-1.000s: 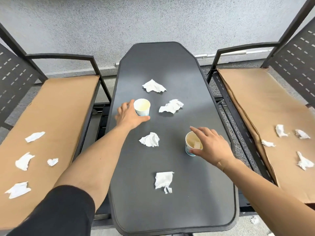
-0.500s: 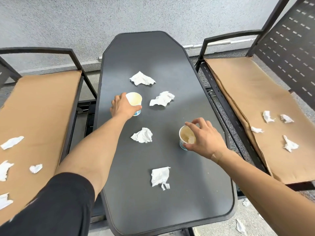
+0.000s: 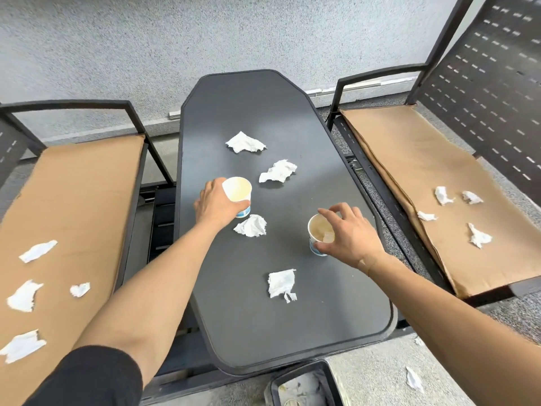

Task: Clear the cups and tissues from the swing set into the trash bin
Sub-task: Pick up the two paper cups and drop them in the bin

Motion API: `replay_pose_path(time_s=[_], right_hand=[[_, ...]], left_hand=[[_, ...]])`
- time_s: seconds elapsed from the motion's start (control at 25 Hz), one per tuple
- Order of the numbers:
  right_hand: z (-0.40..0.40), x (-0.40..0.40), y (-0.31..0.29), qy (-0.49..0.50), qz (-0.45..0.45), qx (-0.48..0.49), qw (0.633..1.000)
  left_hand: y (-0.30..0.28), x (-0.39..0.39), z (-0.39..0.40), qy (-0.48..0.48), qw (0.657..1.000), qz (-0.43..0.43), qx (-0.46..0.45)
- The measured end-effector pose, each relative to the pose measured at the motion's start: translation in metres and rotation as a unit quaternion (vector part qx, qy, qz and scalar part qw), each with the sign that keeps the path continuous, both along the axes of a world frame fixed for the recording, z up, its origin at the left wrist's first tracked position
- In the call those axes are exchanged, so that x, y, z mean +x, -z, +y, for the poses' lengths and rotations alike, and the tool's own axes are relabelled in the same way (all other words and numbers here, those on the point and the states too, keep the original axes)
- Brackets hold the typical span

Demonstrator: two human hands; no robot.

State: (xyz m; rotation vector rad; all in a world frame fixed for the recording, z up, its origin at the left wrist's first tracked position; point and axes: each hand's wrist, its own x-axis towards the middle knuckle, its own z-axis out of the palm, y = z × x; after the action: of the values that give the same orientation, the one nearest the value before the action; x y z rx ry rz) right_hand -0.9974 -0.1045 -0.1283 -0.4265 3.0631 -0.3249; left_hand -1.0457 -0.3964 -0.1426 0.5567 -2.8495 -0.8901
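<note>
Two white paper cups with blue bands are over the dark grey table (image 3: pixel 254 106) of the swing set. My left hand (image 3: pixel 215 205) is wrapped around the left cup (image 3: pixel 237 192), which is tilted. My right hand (image 3: pixel 348 234) grips the right cup (image 3: pixel 319 234) from its right side; a bit of tissue lies inside it. Several crumpled tissues lie on the table: a far one (image 3: pixel 245 142), one right of the left cup (image 3: pixel 278 171), one between the cups (image 3: pixel 251 226) and a near one (image 3: pixel 281 283). The black trash bin (image 3: pixel 304 385) stands on the floor at the table's near end.
Tan-cushioned benches flank the table. Several tissues lie on the left bench (image 3: pixel 70 200), such as one (image 3: pixel 38 251), and on the right bench (image 3: pixel 415 159), such as one (image 3: pixel 478 236). More tissue scraps (image 3: pixel 414 379) lie on the floor. A grey wall (image 3: pixel 205 33) stands beyond.
My left hand has tilted and drawn its cup nearer, beside the middle tissue. My right hand has closed more around the right cup. The view has pulled back, bringing the trash bin into sight.
</note>
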Motion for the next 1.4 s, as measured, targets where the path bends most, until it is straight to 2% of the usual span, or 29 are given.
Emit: replay_pose_path(time_s=[0.2,0.4,0.68,1.12,1.4], right_hand=[[-0.004,0.036,-0.020,-0.007,0.019,-0.024,1.000],[0.000,0.069,-0.031,-0.042,0.034,-0.043,0.998],[0.054,0.134,-0.029,-0.088,0.036,-0.073,0.993],[0.109,0.212,0.006,-0.157,0.012,-0.053,0.986],[0.100,0.248,0.057,-0.148,-0.030,-0.060,0.987]], left_hand=[[-0.023,0.056,0.010,0.026,0.999,0.037,0.022],[-0.039,0.122,0.034,0.028,0.991,0.081,0.103],[-0.041,0.220,0.100,0.015,0.988,0.099,0.118],[-0.009,0.336,0.168,0.011,0.988,0.055,0.145],[0.050,0.386,0.165,0.032,0.983,-0.016,0.179]])
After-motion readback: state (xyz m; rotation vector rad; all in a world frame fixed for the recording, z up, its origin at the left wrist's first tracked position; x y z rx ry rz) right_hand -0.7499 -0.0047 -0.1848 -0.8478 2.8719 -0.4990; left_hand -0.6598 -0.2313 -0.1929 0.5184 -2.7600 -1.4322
